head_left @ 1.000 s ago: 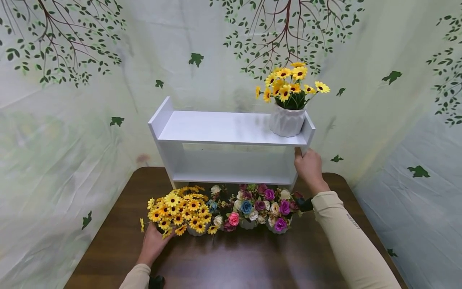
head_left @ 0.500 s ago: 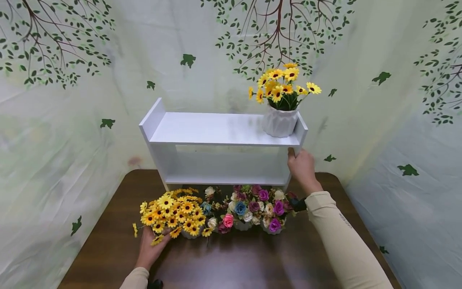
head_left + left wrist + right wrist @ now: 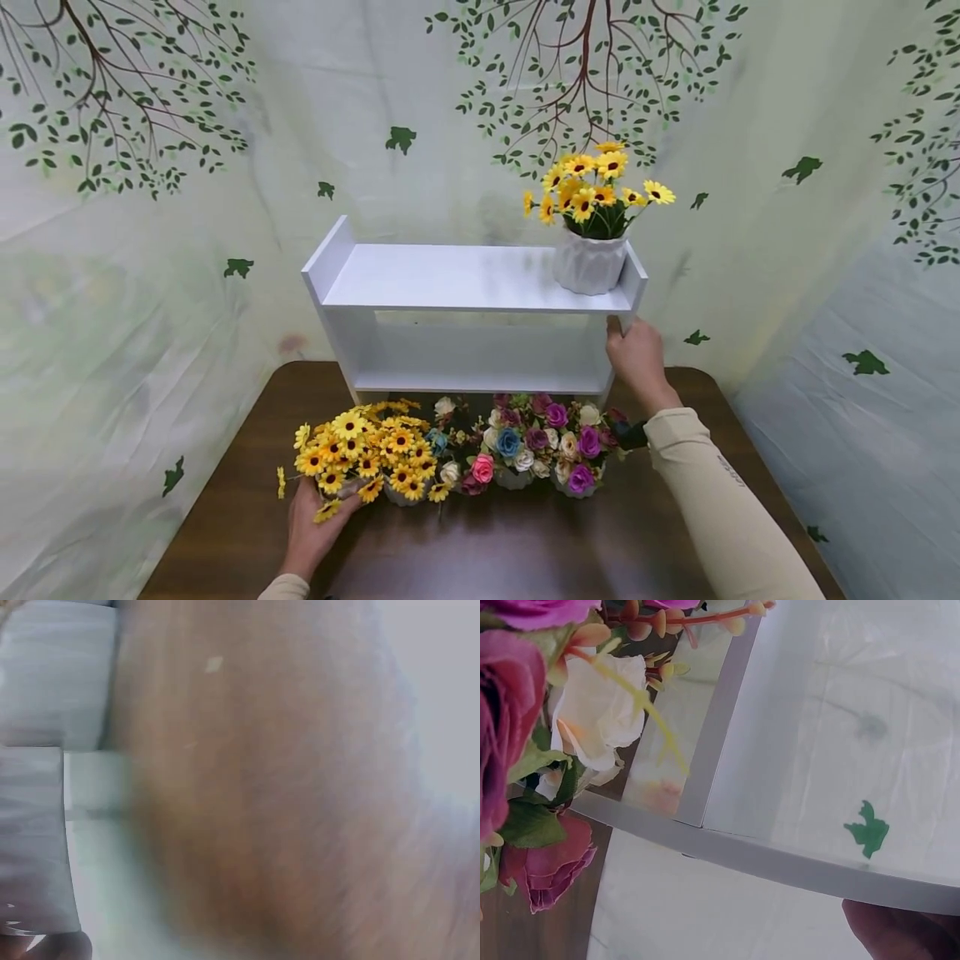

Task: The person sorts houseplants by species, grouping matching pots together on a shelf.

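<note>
In the head view my left hand (image 3: 318,521) holds a pale flower pot (image 3: 350,489) of yellow daisies (image 3: 348,425) at the row's left end. Its thumb lies on the near side; the other fingers are mostly hidden by blooms. Blurred skin fills most of the left wrist view, with a ribbed pot (image 3: 34,840) and fingertips (image 3: 56,949) at the left edge. My right hand (image 3: 637,354) grips the right side panel of the white two-tier shelf (image 3: 442,279), thumb on its inner face. The right wrist view shows that panel (image 3: 780,866) and part of the hand (image 3: 892,934).
A white pot (image 3: 590,265) of yellow daisies stands at the top shelf's right end. Several pots of roses (image 3: 536,437) and daisies line the brown table (image 3: 525,554) before the shelf. Right-hand blooms are close to my right sleeve (image 3: 720,500). A leaf-printed cloth (image 3: 457,108) hangs behind.
The camera view has shifted slightly. My left hand has turned a little round the left daisy pot, with its thumb now showing more. The right hand keeps its grip on the shelf.
</note>
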`<move>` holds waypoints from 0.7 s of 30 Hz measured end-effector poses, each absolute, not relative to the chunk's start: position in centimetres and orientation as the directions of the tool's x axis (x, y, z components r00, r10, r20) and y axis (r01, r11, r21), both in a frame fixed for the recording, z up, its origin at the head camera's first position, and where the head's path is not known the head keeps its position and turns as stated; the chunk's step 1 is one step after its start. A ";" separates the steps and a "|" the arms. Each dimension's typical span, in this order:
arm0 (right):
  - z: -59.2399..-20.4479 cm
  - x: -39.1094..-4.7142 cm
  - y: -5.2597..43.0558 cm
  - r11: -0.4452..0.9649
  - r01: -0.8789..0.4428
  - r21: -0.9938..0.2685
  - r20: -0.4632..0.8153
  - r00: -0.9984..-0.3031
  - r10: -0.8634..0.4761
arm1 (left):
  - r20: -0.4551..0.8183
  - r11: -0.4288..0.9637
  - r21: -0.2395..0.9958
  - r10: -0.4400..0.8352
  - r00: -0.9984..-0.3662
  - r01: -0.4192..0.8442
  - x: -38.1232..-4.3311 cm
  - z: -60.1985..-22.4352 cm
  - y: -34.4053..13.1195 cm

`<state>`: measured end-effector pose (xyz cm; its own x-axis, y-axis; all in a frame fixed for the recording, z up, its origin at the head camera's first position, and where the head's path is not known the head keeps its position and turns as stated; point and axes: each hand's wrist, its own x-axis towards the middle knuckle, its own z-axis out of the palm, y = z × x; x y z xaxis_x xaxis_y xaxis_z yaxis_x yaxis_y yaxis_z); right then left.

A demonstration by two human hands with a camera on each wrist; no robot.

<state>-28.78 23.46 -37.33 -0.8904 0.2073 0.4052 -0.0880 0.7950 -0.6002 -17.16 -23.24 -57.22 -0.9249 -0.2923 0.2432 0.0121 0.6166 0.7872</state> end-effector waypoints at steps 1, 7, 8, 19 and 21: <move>-37.4 -28.7 23.5 0.795 -0.091 -0.599 0.408 -0.890 0.205 | 0.224 0.609 0.793 -0.290 -0.930 0.000 -17.0 -56.7 -23.3; -37.4 -28.6 23.5 0.795 -0.116 -0.596 0.430 -0.881 0.194 | 0.190 0.624 0.781 -0.259 -0.947 -0.014 -15.9 -53.3 -23.8; -37.3 -28.6 23.5 0.797 -0.117 -0.592 0.434 -0.880 0.193 | 0.207 0.632 0.775 -0.252 -0.945 0.001 -15.7 -52.7 -23.9; -37.3 -28.6 23.4 0.797 -0.108 -0.595 0.415 -0.890 0.190 | 0.315 0.601 0.781 -0.145 -0.938 0.169 -14.6 -44.8 -23.2; -37.3 -28.7 23.5 0.799 -0.104 -0.593 0.417 -0.888 0.195 | 0.338 0.601 0.771 -0.105 -0.935 0.212 -14.5 -43.1 -22.6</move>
<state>-28.70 23.48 -37.30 -0.8876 0.1946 0.4174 -0.1035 0.7988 -0.5926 -14.53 -22.65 -43.14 -0.9352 -0.1048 0.3383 0.2116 0.6007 0.7710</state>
